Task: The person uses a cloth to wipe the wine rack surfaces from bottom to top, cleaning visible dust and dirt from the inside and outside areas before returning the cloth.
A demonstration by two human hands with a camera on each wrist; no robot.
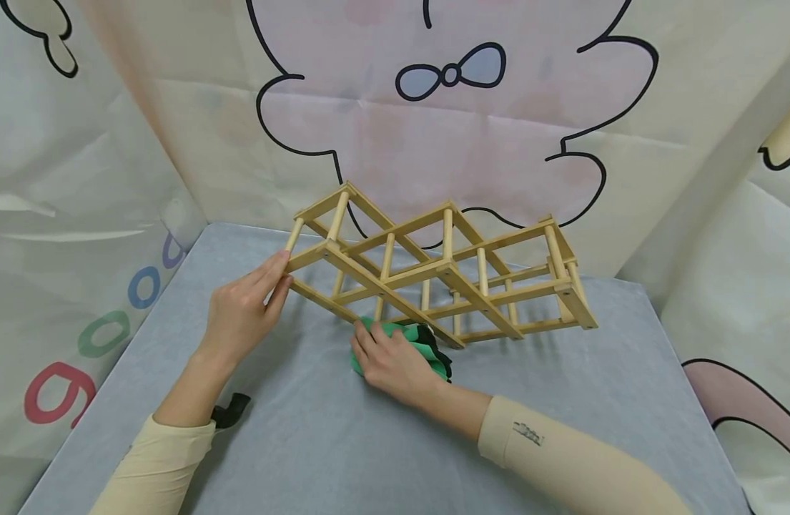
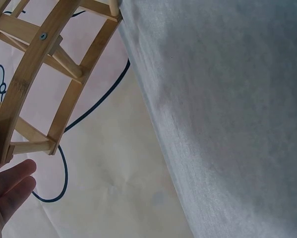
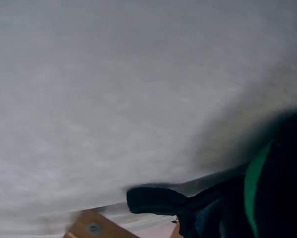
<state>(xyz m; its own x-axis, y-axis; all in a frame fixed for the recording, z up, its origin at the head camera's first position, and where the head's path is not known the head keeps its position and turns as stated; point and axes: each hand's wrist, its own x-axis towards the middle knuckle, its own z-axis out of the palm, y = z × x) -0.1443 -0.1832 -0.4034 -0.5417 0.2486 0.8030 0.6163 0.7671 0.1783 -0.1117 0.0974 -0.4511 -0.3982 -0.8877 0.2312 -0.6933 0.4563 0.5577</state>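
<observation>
A folding wooden lattice rack [image 1: 382, 286], made of slats joined by round dowels, stands on the table with its left end tilted up. My left hand [image 1: 243, 304] holds that left end between thumb and fingers. In the left wrist view, fingertips [image 2: 19, 183] show beside the rack's corner [image 2: 27, 144]. My right hand [image 1: 395, 361] grips a bunched green cloth [image 1: 427, 350] with a black edge, close against the rack's lower front slats. The right wrist view shows the cloth's dark edge [image 3: 158, 201] near a slat [image 3: 96, 228]; that hand is not visible there.
A grey-blue cloth covers the table [image 1: 343, 458]. Printed fabric walls [image 1: 208, 136] rise behind and at both sides, close to the rack's back. A black strap [image 1: 230, 411] sticks out by the left sleeve cuff.
</observation>
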